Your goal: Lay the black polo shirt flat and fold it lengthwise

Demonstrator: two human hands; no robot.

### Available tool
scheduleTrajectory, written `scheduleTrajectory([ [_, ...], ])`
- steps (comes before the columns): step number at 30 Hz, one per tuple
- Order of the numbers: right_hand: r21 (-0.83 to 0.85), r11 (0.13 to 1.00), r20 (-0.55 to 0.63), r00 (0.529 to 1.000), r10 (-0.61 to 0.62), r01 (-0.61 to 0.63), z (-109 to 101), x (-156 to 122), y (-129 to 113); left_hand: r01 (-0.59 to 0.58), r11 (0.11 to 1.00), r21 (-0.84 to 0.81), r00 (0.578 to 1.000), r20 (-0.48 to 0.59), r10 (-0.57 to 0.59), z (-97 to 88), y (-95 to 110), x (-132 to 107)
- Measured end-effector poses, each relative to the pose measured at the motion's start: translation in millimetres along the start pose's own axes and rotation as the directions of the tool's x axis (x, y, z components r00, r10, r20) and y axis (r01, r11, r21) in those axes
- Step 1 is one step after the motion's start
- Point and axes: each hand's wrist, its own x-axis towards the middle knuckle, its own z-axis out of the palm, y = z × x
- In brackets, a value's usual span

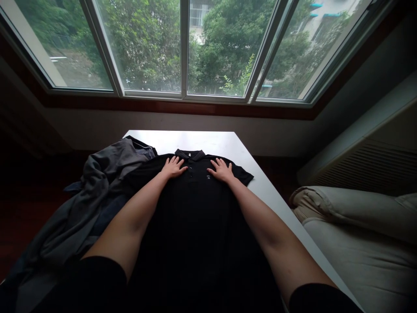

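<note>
A black polo shirt (pixel 195 217) lies spread flat, front up, on a white table (pixel 208 141), its collar toward the window. My left hand (pixel 173 167) rests palm down on the shirt's chest left of the button placket, fingers apart. My right hand (pixel 222 170) lies flat on the chest to the right of the placket, beside a small logo. Neither hand grips the cloth.
A heap of grey and dark blue clothes (pixel 97 191) lies over the table's left edge. A beige cushioned seat (pixel 358 234) stands to the right of the table. A wide window (pixel 185 48) and low wall run behind the table's far edge.
</note>
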Motion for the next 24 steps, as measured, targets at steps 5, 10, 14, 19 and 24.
scheduleTrajectory([
  [5, 0.006, 1.000, -0.049, 0.999, -0.008, 0.008, 1.0, 6.5, 5.9, -0.020, 1.000, -0.005, 1.000, -0.021, 0.020, -4.3, -2.7, 10.3],
  [10, 0.000, 1.000, -0.064, 0.998, 0.002, -0.002, 0.9, 4.4, 4.2, -0.009, 1.000, -0.018, 0.995, -0.101, 0.007, -6.9, 12.2, -5.9],
  [14, 0.002, 1.000, -0.091, 0.996, 0.003, -0.003, 3.9, 4.1, 4.9, 0.015, 1.000, -0.025, 0.972, -0.236, -0.021, -17.6, 14.5, -41.1],
  [19, 0.008, 1.000, -0.111, 0.994, -0.005, 0.006, 7.5, 6.6, 6.5, 0.204, 0.978, -0.051, 0.901, -0.382, -0.207, -60.0, -36.8, -90.2],
  [24, 0.017, 1.000, -0.127, 0.992, -0.001, 0.003, 6.0, 6.2, 5.9, 0.175, 0.983, -0.051, 0.936, -0.300, -0.182, -84.4, -66.9, -119.1],
])
